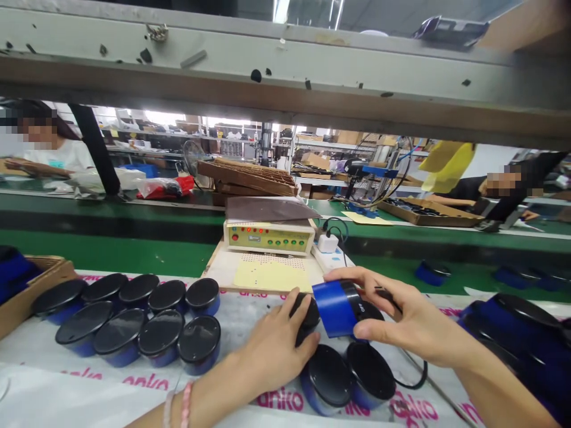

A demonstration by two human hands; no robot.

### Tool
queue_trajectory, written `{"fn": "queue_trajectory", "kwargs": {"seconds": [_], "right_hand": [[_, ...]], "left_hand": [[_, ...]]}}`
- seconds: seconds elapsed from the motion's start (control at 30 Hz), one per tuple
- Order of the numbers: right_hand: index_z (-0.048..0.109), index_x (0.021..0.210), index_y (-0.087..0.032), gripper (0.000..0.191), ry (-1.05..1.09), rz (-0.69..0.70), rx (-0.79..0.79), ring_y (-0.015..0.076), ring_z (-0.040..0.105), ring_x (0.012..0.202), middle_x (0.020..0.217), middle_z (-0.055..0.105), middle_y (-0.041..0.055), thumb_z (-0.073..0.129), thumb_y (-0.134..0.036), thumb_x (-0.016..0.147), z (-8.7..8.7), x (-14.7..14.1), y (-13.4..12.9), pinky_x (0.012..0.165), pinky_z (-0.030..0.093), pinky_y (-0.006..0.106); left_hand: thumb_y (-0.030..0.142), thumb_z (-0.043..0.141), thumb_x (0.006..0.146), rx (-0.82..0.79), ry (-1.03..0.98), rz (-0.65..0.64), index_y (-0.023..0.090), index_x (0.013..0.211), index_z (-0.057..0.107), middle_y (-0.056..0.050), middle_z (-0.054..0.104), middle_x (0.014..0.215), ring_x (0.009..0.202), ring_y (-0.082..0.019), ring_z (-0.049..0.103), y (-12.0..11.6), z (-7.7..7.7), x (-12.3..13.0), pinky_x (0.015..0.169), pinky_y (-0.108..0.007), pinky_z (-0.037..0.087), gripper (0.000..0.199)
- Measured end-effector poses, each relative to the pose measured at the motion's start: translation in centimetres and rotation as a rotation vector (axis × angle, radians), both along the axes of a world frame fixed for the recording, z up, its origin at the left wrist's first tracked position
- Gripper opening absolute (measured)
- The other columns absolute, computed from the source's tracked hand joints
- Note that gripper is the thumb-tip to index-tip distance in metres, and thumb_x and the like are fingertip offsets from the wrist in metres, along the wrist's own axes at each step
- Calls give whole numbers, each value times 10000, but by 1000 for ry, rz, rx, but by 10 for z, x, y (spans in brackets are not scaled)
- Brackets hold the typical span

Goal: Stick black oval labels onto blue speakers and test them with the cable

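My right hand (401,315) grips a blue cylinder with a black end (336,309), tilted on its side, with white lettering near the thumb. A thin black cord or stick shows behind its fingers; I cannot make out which. Just left of it, my left hand (276,345) has fingers and thumb curled round a black-topped round unit (307,310), mostly hidden by the fingers. Close below both hands stand two blue round units with glossy black tops (330,375). Another black top lies partly hidden behind the cylinder.
Several black-topped blue units (161,333) stand in two rows at left, more at right (521,339). Behind is a control box with lit red lights (270,236), beside a white plug (328,242). A green conveyor belt (147,249) runs across; a shelf beam hangs above. Two people sit beyond.
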State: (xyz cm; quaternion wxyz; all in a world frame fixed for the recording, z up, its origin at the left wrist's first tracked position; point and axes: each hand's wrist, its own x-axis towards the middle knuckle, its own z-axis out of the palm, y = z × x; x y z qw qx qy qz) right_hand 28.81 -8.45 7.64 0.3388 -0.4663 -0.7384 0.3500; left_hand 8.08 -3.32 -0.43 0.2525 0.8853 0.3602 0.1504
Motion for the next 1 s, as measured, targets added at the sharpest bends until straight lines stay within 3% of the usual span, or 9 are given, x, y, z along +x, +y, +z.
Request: {"fn": "queue_trajectory", "kwargs": {"seconds": [0.13,0.23,0.33,0.73,1.0], "right_hand": [[542,1110,-247,480,34,-15,7,284,496,1185,1281,538,85,763,-392,709,-1,-1,-2,885,483,304],[561,882,-212,343,-8,-31,68,323,447,1234,1259,561,89,779,-390,686,-2,-2,-3,908,475,345],[481,721,-201,331,-26,-31,85,320,439,1240,1259,563,75,771,-359,697,-1,-3,-6,894,479,344],[406,667,-204,365,-115,-17,167,283,529,1147,1256,572,78,716,-377,754,12,-11,-14,790,518,312],[338,631,-209,416,-114,-7,217,284,554,1103,1252,578,69,703,-354,766,12,-10,-18,861,488,363]], "left_hand": [[453,388,916,-6,8,-5,289,1390,348,-53,293,1500,1225,-306,473,0,0,0,1007,-425,398,503],[448,384,916,-17,10,-8,272,1377,368,-63,340,1474,1224,-307,469,0,1,0,1008,-423,390,494],[456,368,919,-27,5,-5,262,1344,416,-65,386,1445,1222,-308,467,0,2,0,1006,-421,388,470],[466,373,916,-32,-10,-15,264,1333,429,-62,400,1439,1237,-308,453,0,2,0,1016,-417,370,468],[454,392,913,-24,-5,-13,267,1409,329,-70,311,1495,1247,-308,452,0,3,-1,1028,-421,366,534]]}}
